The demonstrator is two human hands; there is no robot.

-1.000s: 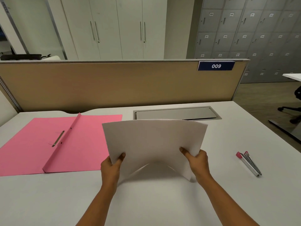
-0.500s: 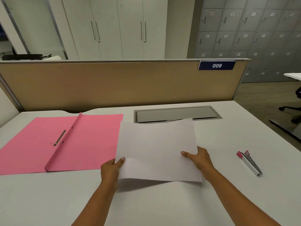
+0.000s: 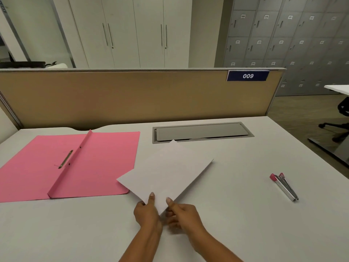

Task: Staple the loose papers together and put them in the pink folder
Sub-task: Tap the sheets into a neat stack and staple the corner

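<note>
The white papers (image 3: 166,173) lie turned like a diamond in the middle of the desk, one corner pointing at me. My left hand (image 3: 147,214) and my right hand (image 3: 181,214) both pinch that near corner, thumbs on top. The papers' left corner overlaps the right flap of the pink folder (image 3: 56,167), which lies open and flat on the left with a metal fastener beside its spine. A silver stapler with a pink end (image 3: 284,186) rests on the desk to the right, well apart from both hands.
A grey cable hatch (image 3: 202,132) is set into the white desk (image 3: 245,224) behind the papers. A tan partition (image 3: 132,97) with a "009" label closes the far edge. The desk's right edge drops to the floor, where an office chair base stands.
The papers went from held upright to lying low and were turned about 45 degrees. Both hands slid from the sheet's two sides to the one near corner.
</note>
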